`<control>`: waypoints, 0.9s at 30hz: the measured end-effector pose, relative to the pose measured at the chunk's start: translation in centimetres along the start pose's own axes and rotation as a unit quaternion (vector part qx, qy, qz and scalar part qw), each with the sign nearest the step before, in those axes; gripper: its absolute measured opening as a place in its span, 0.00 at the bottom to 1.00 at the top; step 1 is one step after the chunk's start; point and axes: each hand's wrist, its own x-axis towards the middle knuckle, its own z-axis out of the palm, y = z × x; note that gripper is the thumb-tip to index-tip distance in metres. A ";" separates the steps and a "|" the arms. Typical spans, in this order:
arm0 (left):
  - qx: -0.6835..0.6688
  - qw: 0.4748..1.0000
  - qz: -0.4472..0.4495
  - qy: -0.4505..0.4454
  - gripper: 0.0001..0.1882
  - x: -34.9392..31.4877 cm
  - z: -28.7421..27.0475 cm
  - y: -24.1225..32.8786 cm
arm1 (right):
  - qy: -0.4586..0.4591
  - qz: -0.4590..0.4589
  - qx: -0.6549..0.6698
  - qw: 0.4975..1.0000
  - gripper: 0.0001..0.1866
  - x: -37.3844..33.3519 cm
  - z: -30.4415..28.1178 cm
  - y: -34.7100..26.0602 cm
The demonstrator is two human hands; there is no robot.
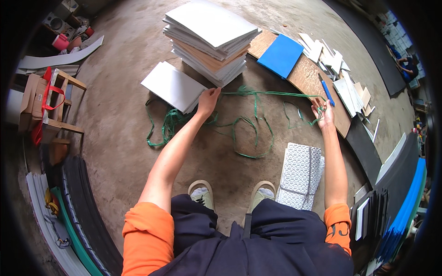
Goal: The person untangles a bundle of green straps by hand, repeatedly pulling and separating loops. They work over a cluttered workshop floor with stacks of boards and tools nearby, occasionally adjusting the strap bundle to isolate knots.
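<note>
A green plastic twine [281, 94] stretches between my two hands, with a knotted tangle near its middle and loose loops hanging toward the floor. My left hand [209, 102] is closed on one end, just beside a small stack of white sheets [172, 84]. At the other side, my right hand [323, 114] has its palm turned up and its fingers curled round the twine, which also trails over the palm. A bunched heap of the same twine [171, 124] lies by the small stack. Behind it rises a tall stack of white and tan sheets [209, 27].
A blue sheet [282, 55] and a blue utility knife [327, 90] lie on a brown board [304, 76]. White offcuts [334, 60] are scattered beyond. A tied patterned bundle [300, 172] sits near my right foot. A wooden stool [64, 103] stands left; dark sheets [391, 170] lean right.
</note>
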 end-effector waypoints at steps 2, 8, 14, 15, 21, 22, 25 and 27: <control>0.124 0.988 0.060 0.064 0.16 0.0 -1.6 -1.2 | 0.045 0.000 0.065 0.997 0.17 0.7 -0.7 0.4; 0.285 0.948 0.047 0.134 0.07 0.0 -7.2 -2.5 | 0.168 -0.117 0.099 0.974 0.18 2.7 -8.3 -2.0; 0.260 0.956 0.121 0.067 0.11 -1.7 -9.3 -1.8 | 0.195 0.061 -0.776 0.596 0.30 1.6 -3.5 5.7; 0.259 0.955 0.124 0.070 0.11 -2.3 -10.3 -1.7 | 0.156 0.033 -0.793 0.588 0.32 -0.4 0.6 7.2; 0.186 0.963 0.186 0.057 0.15 -2.2 -8.5 0.1 | -0.253 -0.186 -0.792 0.523 0.25 -3.4 11.7 14.5; 0.184 0.965 0.174 0.061 0.15 -2.5 -8.9 0.1 | -0.312 -0.147 -0.787 0.512 0.26 -4.9 14.2 16.2; 0.147 0.975 0.154 0.065 0.18 -2.8 -9.2 0.6 | -0.330 -0.168 -0.804 0.465 0.28 -6.8 16.9 21.6; 0.143 0.981 0.114 0.065 0.16 -3.4 -10.0 0.9 | -0.321 -0.186 -0.810 0.454 0.27 -8.0 18.0 23.8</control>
